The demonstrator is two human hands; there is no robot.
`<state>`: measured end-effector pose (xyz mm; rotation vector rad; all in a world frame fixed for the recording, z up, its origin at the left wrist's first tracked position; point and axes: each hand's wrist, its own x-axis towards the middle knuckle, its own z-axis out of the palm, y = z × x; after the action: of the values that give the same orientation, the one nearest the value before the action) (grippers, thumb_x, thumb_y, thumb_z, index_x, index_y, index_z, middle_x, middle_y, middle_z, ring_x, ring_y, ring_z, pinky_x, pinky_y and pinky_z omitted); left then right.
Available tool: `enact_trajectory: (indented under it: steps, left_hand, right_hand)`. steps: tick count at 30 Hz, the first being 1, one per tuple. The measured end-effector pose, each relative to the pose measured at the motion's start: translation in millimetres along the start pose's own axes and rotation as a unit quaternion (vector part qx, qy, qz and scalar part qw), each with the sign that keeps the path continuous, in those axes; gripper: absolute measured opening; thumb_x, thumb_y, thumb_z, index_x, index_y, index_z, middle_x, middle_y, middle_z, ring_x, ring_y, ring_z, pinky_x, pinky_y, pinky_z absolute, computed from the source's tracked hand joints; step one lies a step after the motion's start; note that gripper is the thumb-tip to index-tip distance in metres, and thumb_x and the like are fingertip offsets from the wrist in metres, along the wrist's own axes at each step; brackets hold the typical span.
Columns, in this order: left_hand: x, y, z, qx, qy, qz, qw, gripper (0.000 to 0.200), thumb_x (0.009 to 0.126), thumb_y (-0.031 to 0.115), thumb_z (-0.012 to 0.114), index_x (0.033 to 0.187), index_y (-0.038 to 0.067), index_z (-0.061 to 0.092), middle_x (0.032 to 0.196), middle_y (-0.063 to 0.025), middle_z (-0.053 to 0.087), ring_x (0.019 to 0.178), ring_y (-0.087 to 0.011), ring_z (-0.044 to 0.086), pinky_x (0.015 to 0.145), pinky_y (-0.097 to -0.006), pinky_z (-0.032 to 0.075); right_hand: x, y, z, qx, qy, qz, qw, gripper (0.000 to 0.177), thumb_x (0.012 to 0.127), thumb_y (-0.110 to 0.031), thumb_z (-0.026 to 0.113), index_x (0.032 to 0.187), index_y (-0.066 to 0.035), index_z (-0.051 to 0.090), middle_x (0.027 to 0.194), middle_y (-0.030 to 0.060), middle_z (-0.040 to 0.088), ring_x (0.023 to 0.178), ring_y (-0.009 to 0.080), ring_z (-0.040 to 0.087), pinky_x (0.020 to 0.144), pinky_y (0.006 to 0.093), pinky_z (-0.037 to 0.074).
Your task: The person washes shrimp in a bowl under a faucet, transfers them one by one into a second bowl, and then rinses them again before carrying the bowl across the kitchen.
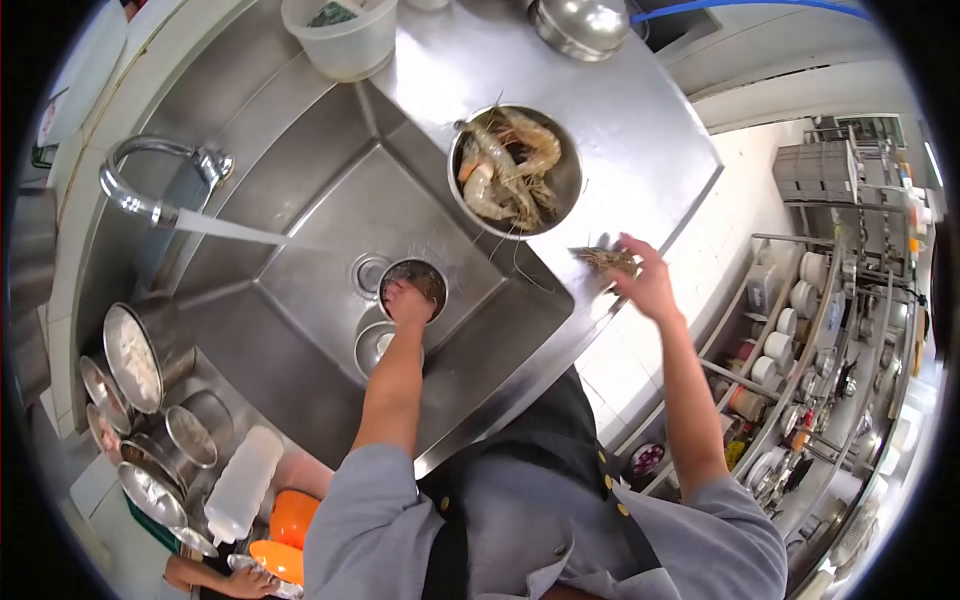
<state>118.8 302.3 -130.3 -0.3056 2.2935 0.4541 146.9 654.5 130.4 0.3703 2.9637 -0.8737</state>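
My left hand (407, 301) reaches down into the steel sink (300, 200) and rests on the rim of a small metal bowl (418, 280) beside the drain. My right hand (645, 280) holds a raw prawn (603, 261) over the counter edge, just right of a round steel bowl (564, 184) filled with several whole prawns (505, 165). A second small metal bowl (373, 343) lies in the sink below my left hand.
Water streams from the curved tap (140, 170) into the sink. A white plastic tub (343, 40) and a steel lid (585, 22) stand at the back. Metal pots (135, 355), a squeeze bottle (240, 485) and orange cups (292, 518) crowd the left. Shelves of crockery (800, 300) are at right.
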Motion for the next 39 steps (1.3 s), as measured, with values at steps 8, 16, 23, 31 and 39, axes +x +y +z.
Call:
enact_trajectory:
  steps: [8, 16, 23, 31, 39]
  left_hand:
    - [14.7, 3.0, 7.5, 0.090, 0.063, 0.077, 0.991, 0.080, 0.070, 0.029, 0.068, 0.134, -0.003, 0.030, 0.141, -0.0209, 0.027, 0.131, -0.0343, 0.027, 0.105, -0.0474, 0.026]
    - [24.7, -5.5, 12.5, 0.183, 0.017, 0.082, 0.980, 0.077, 0.070, 0.037, 0.069, 0.133, 0.005, 0.040, 0.146, -0.0151, 0.022, 0.136, -0.0305, 0.019, 0.108, -0.0446, 0.023]
    - [9.4, -5.0, -16.2, 0.080, -0.023, 0.071, 0.994, 0.080, 0.070, 0.035, 0.069, 0.134, 0.001, 0.035, 0.143, -0.0172, 0.027, 0.133, -0.0300, 0.025, 0.107, -0.0426, 0.028]
    - [36.0, -38.6, -38.0, -0.114, 0.186, 0.173, 0.960, 0.051, 0.069, 0.006, 0.063, 0.116, -0.002, 0.048, 0.113, -0.0236, 0.051, 0.105, -0.0369, 0.051, 0.092, -0.0412, 0.043]
    - [76.8, -66.6, -96.9, 0.007, 0.356, -0.035, 0.934, 0.067, 0.061, 0.022, 0.075, 0.118, 0.001, 0.045, 0.106, -0.0167, 0.055, 0.098, -0.0377, 0.054, 0.085, -0.0431, 0.045]
  right_hand:
    - [4.9, -32.4, -36.8, 0.299, -0.096, 0.212, 0.925, 0.038, 0.067, 0.009, 0.065, 0.105, 0.004, 0.058, 0.083, 0.0078, 0.059, 0.070, 0.0153, 0.059, 0.057, 0.0271, 0.049]
    - [32.0, -110.5, -33.1, 0.233, 0.099, 0.032, 0.967, 0.033, 0.078, -0.003, 0.067, 0.110, -0.004, 0.060, 0.105, 0.0062, 0.059, 0.089, 0.0107, 0.054, 0.069, 0.0239, 0.047]
    - [-65.9, -88.9, 67.2, 0.176, 0.016, 0.007, 0.984, 0.020, 0.078, 0.004, 0.061, 0.097, 0.000, 0.062, 0.079, 0.0080, 0.060, 0.067, 0.0126, 0.059, 0.060, 0.0243, 0.049]
    - [-90.2, -77.9, 104.5, 0.061, 0.062, -0.079, 0.993, 0.024, 0.071, 0.007, 0.059, 0.094, 0.000, 0.061, 0.093, 0.0157, 0.056, 0.081, 0.0298, 0.057, 0.066, 0.0337, 0.048]
    - [-79.5, -86.1, 118.9, 0.011, 0.065, -0.142, 0.988, 0.029, 0.068, 0.006, 0.059, 0.097, 0.001, 0.061, 0.095, 0.0165, 0.055, 0.085, 0.0321, 0.054, 0.072, 0.0374, 0.046]
